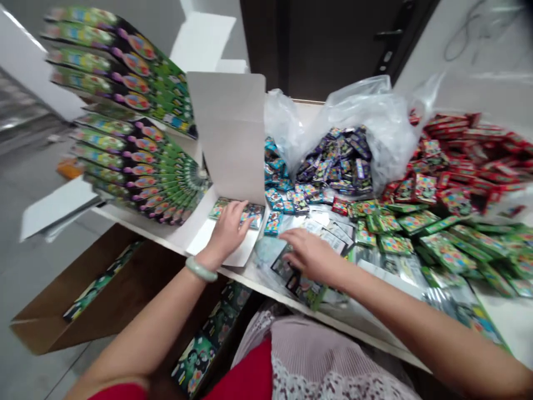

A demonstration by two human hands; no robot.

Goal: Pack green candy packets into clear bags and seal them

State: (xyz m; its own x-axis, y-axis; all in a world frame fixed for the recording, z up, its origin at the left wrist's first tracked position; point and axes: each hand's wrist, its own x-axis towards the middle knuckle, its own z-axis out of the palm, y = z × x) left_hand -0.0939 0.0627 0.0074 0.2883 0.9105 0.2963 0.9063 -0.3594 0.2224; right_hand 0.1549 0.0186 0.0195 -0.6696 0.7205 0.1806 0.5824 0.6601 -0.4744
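My left hand (228, 230) lies flat, fingers stretched, on small colourful packets (254, 214) inside an open white cardboard box (227, 133) whose lid stands upright. A pale green bangle (201, 269) is on that wrist. My right hand (310, 255) reaches left over flat clear-wrapped packets (328, 236) near the table's front edge, fingers spread and blurred, holding nothing I can make out.
Fanned stacks of green and black printed boxes (137, 133) stand at the left. Blue packets (277, 183), purple packets (337, 161) in a clear plastic bag (375, 111), red packets (458, 155) and green packets (449, 244) cover the table. A brown carton (83, 294) sits on the floor.
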